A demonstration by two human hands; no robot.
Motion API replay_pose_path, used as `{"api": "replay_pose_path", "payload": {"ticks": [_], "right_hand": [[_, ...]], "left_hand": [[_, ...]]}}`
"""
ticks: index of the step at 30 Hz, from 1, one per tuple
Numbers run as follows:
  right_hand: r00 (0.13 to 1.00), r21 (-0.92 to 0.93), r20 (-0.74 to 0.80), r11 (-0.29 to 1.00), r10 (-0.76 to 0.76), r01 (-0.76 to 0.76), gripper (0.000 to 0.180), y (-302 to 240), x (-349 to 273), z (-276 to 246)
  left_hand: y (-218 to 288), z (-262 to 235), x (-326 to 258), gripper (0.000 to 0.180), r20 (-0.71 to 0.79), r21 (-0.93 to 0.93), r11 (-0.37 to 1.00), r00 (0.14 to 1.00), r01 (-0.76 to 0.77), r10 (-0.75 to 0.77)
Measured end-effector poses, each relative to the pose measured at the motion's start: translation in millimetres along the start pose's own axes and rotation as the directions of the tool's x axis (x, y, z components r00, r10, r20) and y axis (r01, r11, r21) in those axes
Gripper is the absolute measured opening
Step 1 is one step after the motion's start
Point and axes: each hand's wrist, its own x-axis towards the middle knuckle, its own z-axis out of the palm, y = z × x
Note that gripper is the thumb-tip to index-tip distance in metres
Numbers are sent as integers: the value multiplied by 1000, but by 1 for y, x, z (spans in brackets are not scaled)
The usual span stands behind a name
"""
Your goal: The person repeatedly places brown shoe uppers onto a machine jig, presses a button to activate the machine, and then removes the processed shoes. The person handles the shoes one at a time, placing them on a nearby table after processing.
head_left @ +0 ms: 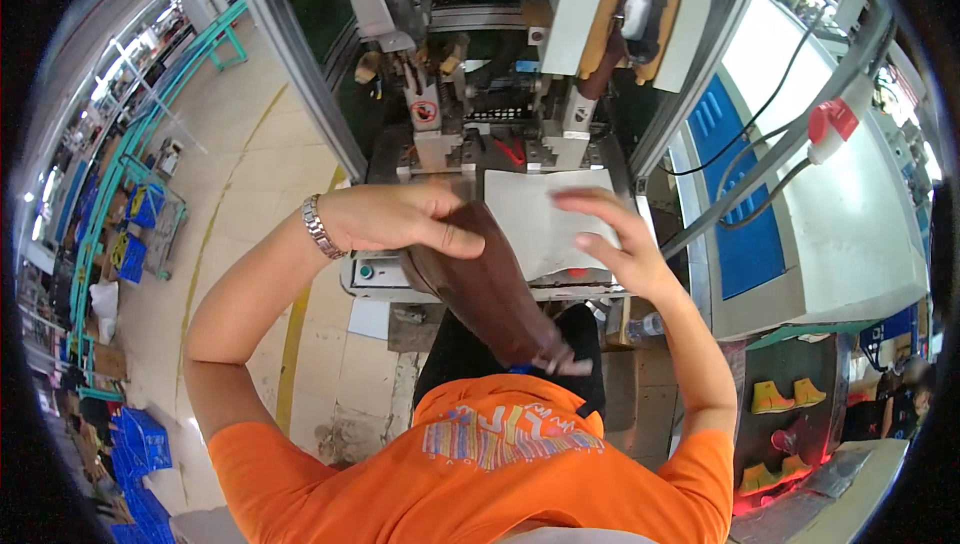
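Observation:
A dark brown leather shoe upper [490,289] hangs at a slant in front of my orange shirt. My left hand [390,219], with a metal watch on its wrist, is closed on the upper's top end, thumb over the leather. My right hand [622,242] is apart from it, fingers spread and slightly smeared by motion. Beneath that hand, a white sheet [530,206] covers part of the machine's front table. Behind stands a two-station machine: a bare upright form [375,9] on the left, and a padded clamp [690,39] around another dark piece on the right.
Metal posts [300,54] frame the machine on both sides. At right are a white and blue cabinet [840,234], hanging cables and a red plug [832,124]. Yellow-orange shoe uppers [772,397] lie on a red-lit shelf below. Blue crates [140,439] stand at far left.

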Motion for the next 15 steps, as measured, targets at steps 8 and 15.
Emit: {"api": "replay_pose_path", "payload": {"ticks": [8,15], "right_hand": [[124,175,983,907,-137,-382,33,0,80,75],[31,29,999,793,-13,-609,27,-19,74,87]], "left_hand": [[-46,32,-21,31,150,211,972,979,107,-141],[-68,42,-26,28,127,78,982,975,174,-183]]}}
